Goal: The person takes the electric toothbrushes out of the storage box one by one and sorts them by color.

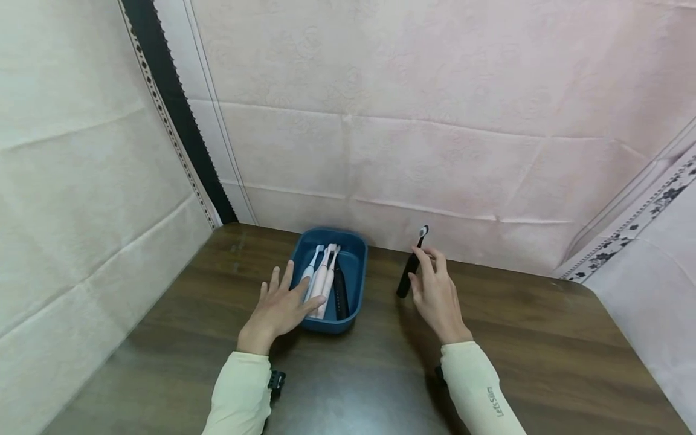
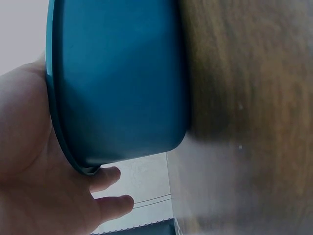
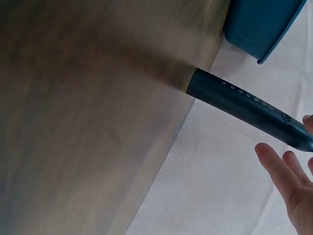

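A blue plastic bin (image 1: 356, 272) stands on the table, with several white and pale pink electric toothbrushes (image 1: 324, 281) and one black one (image 1: 341, 293) lying inside. My left hand (image 1: 280, 305) rests across the bin's left rim, fingers spread and fairly straight, partly over the white toothbrushes. To the right of the bin, my right hand (image 1: 437, 296) holds another black electric toothbrush (image 3: 239, 105) near its neck, brush head up. Its handle has a row of small marks and a button. Whether its lower end touches the table cannot be told.
The brown wooden table (image 1: 348, 374) reaches back to a pale cloth wall (image 1: 408, 121). Cloth panels also rise at the left and right, and a dark strip (image 1: 179, 103) runs down the left corner.
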Available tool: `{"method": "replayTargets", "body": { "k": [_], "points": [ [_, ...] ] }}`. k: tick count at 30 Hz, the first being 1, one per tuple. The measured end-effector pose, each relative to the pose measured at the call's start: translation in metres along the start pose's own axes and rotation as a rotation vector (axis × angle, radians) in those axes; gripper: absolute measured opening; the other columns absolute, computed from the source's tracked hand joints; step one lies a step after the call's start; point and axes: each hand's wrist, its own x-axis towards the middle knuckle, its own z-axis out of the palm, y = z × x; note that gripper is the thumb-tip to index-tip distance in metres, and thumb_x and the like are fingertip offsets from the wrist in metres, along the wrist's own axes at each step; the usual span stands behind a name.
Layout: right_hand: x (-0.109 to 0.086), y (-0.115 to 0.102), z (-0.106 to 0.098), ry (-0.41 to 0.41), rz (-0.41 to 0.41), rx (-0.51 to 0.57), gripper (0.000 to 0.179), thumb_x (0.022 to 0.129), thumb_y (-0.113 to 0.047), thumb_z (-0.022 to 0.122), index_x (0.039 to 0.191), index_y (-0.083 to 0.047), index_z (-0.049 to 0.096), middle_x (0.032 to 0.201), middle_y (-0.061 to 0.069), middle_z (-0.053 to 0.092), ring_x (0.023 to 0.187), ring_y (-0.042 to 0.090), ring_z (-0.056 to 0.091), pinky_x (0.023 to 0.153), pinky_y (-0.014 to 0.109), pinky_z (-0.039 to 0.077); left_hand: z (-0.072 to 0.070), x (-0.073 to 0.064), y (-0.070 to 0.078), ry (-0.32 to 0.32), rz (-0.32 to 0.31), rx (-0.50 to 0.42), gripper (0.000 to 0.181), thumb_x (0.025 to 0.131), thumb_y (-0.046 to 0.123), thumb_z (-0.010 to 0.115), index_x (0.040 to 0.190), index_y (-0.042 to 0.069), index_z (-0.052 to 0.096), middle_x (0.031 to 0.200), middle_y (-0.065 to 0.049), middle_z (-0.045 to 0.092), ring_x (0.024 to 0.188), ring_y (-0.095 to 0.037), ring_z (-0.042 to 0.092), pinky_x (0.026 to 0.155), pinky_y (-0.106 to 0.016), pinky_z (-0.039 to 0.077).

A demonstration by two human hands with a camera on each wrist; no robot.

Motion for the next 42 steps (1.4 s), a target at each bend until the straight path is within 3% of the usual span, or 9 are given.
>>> {"method": "replayTargets", "body": {
  "k": [7, 15, 22, 30, 42],
  "points": [
    [-0.004, -0.005, -0.007, 0.030, -0.016, 0.010, 0.059, 0.091, 0.003, 0.072, 0.145, -0.003, 0.049, 0.137, 0.025, 0.046, 0.077, 0.030, 0.063, 0.060, 0.038, 0.055, 0.000, 0.001, -0.001, -0.003, 0.001, -0.009, 0.070, 0.104, 0.055, 0.045, 0.156, 0.008, 0.040, 0.167, -0.025, 0.001, 0.149, -0.054, -0.002, 0.114, -0.073, 0.005],
    [-0.010, -0.011, -0.015, 0.080, -0.049, 0.023, 0.061, 0.088, 0.005, 0.074, 0.144, -0.003, 0.050, 0.134, 0.025, 0.048, 0.077, 0.031, 0.062, 0.059, 0.039, 0.054, 0.001, 0.000, -0.004, 0.001, 0.007, -0.004, 0.070, 0.105, 0.055, 0.045, 0.156, 0.007, 0.041, 0.167, -0.026, 0.001, 0.149, -0.055, -0.002, 0.113, -0.074, 0.006],
    [-0.013, -0.016, -0.021, 0.092, -0.052, 0.032, 0.064, 0.086, 0.007, 0.076, 0.143, -0.002, 0.050, 0.133, 0.023, 0.049, 0.070, 0.022, 0.055, 0.055, 0.034, 0.050, 0.002, 0.000, -0.004, -0.002, 0.011, -0.011, 0.073, 0.104, 0.058, 0.044, 0.156, 0.007, 0.040, 0.166, -0.026, 0.001, 0.148, -0.055, -0.005, 0.113, -0.074, 0.005],
    [-0.013, -0.020, -0.025, 0.087, -0.029, 0.023, 0.061, 0.086, 0.000, 0.079, 0.141, -0.002, 0.053, 0.130, 0.023, 0.051, 0.085, 0.035, 0.063, 0.061, 0.042, 0.053, 0.001, -0.001, -0.004, -0.003, 0.008, -0.013, 0.074, 0.104, 0.059, 0.044, 0.156, 0.006, 0.040, 0.166, -0.027, 0.001, 0.148, -0.056, -0.005, 0.113, -0.074, 0.005],
    [-0.001, -0.047, -0.024, 0.073, -0.090, 0.037, 0.056, 0.090, -0.011, 0.078, 0.140, -0.003, 0.055, 0.129, 0.021, 0.055, 0.096, 0.035, 0.065, 0.067, 0.046, 0.058, 0.000, -0.001, -0.002, -0.009, -0.008, -0.018, 0.072, 0.103, 0.057, 0.046, 0.156, 0.009, 0.040, 0.167, -0.024, 0.000, 0.149, -0.052, -0.006, 0.115, -0.071, 0.004]
  ]
}}
